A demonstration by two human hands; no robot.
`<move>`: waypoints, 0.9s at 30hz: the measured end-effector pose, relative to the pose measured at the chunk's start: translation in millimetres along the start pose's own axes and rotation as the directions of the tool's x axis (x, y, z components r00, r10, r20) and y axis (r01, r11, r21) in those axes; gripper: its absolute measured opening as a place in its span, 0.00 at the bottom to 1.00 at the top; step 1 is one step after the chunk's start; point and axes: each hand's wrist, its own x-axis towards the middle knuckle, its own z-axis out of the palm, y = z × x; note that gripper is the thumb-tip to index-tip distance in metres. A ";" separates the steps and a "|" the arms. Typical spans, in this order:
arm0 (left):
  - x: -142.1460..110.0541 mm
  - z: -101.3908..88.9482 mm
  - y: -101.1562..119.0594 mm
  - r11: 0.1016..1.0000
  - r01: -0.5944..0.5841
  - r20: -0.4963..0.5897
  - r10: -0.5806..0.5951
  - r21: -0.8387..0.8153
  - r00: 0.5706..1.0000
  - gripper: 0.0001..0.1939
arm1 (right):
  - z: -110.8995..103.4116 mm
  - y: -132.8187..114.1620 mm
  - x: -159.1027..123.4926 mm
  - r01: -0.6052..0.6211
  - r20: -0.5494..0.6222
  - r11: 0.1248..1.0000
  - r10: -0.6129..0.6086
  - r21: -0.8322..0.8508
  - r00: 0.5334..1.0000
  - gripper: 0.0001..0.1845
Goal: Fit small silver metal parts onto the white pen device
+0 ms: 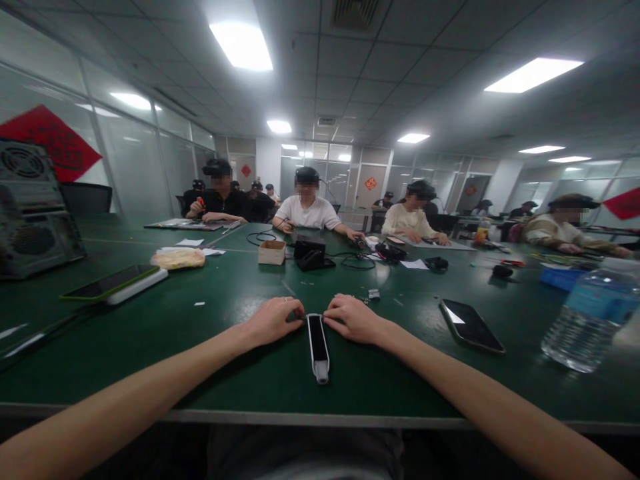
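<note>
A slim black-and-white bar-shaped device [318, 347] lies lengthwise on the green table [240, 373], pointing towards me, with a grey tip at its near end. My left hand [274, 321] and my right hand [353, 319] come in from either side. Their fingertips pinch the far end of the device between them. Part of that end is hidden by my fingers. A small metal component [373, 294] lies just beyond my right hand.
A black phone [471, 325] and a water bottle [590, 320] lie to my right; a phone on a power bank [113, 283] lies left. Farther off are a cardboard box [272, 252], a black unit with cables [310, 255], and several co-workers seated across the table.
</note>
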 end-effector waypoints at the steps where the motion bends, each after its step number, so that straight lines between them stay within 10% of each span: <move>1: 0.1 -0.3 0.5 1.000 0.003 0.003 -0.003 0.002 1.000 0.07 | -0.2 -0.1 0.0 0.000 0.000 1.000 0.000 0.001 1.000 0.15; 20: 0.5 -3.0 4.4 0.999 -0.003 0.005 0.002 0.042 1.000 0.08 | -19.7 8.7 -2.3 0.028 0.070 0.998 -0.024 -0.061 0.997 0.14; 27: 1.2 -6.4 5.1 0.999 -0.019 0.015 0.019 0.030 1.000 0.09 | -38.9 58.0 -19.0 -0.232 -0.017 0.945 0.234 -0.232 0.972 0.15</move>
